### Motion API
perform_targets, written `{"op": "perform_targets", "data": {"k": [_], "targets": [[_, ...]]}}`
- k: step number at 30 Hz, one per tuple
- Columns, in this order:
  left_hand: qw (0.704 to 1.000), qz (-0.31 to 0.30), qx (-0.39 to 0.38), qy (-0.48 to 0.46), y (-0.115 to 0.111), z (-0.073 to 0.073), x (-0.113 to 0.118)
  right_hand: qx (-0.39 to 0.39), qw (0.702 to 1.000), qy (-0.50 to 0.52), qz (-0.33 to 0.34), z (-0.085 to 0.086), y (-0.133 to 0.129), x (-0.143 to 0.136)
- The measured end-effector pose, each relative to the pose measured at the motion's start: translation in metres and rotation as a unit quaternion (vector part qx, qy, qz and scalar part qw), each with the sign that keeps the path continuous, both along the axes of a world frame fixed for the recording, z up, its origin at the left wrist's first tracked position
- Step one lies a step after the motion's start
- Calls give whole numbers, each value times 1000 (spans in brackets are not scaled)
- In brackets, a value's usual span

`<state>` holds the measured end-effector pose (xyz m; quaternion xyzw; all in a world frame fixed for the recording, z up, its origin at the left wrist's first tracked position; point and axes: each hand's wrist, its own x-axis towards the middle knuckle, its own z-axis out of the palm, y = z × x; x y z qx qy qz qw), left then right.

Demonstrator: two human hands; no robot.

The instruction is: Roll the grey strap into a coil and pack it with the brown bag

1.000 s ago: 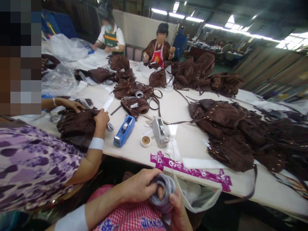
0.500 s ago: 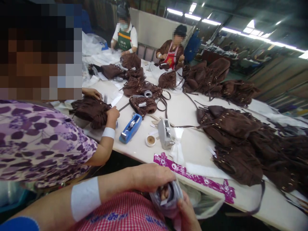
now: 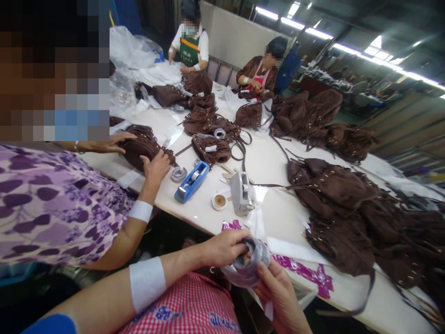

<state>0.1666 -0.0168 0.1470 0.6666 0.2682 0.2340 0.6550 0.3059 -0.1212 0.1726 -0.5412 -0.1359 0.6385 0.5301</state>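
In front of my apron I hold a coil wrapped in greyish plastic film (image 3: pixel 261 252), a ring with a hollow middle. My left hand (image 3: pixel 222 249) is closed on its left side, some fingers reaching into the hollow. From the right, my right hand (image 3: pixel 280 291) grips the lower edge, its thumb on the film. A pale strip (image 3: pixel 269 310) hangs below that hand. Beyond the coil, on the table, stand a grey tape dispenser (image 3: pixel 239 194), a small round tub with brown contents (image 3: pixel 219 202) and a blue tape dispenser (image 3: pixel 192 182).
Brown fringed bags (image 3: pixel 333 185) are heaped on the right of the white table (image 3: pixel 264 162); more bags (image 3: pixel 212 148) lie mid-table. Purple printed tape (image 3: pixel 302 269) runs along the near edge. A co-worker's hand (image 3: pixel 158 167) touches a bag at left. Two people work at the far side.
The wrapped coil has risen slightly and tipped in my hands, both still on it. The co-worker at left has shifted their hands over the bag, and a coil now shows beside the blue dispenser.
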Motion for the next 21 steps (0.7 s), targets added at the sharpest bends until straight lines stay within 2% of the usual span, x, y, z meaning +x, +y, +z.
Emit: {"op": "perform_targets", "data": {"k": [3, 5, 7, 9, 11, 13, 15, 16, 18, 19, 20, 21], "targets": [[1000, 9, 3, -5, 3, 0, -2, -3, 1000, -11, 11, -10, 4, -1], [999, 36, 7, 1, 2, 3, -5, 14, 999, -23, 18, -15, 5, -4], [996, 89, 16, 13, -2, 9, -12, 44, 996, -74, 10, -18, 4, -8], [986, 164, 26, 25, -8, 14, -20, 67, 981, -180, -3, -21, 1, -13], [979, 197, -40, 24, -12, 17, -31, 96, 949, -299, -1, -26, -4, -17], [973, 159, -164, 23, -16, 15, -41, 158, 910, -382, 36, -33, -7, -21], [961, 88, -263, 28, -19, 10, -51, 273, 846, -450, 85, -41, -9, -27], [954, 67, -291, 30, -21, 7, -55, 336, 796, -491, 110, -44, -9, -31], [944, 55, -323, 32, -28, 3, -61, 424, 668, -594, 146, -50, -9, -37], [938, 55, -342, 27, -32, 2, -64, 441, 610, -638, 159, -52, -9, -40], [930, 57, -362, 13, -37, 2, -65, 443, 569, -672, 171, -53, -9, -42], [922, 65, -383, -7, -42, 2, -67, 435, 544, -695, 176, -54, -9, -44]]}}
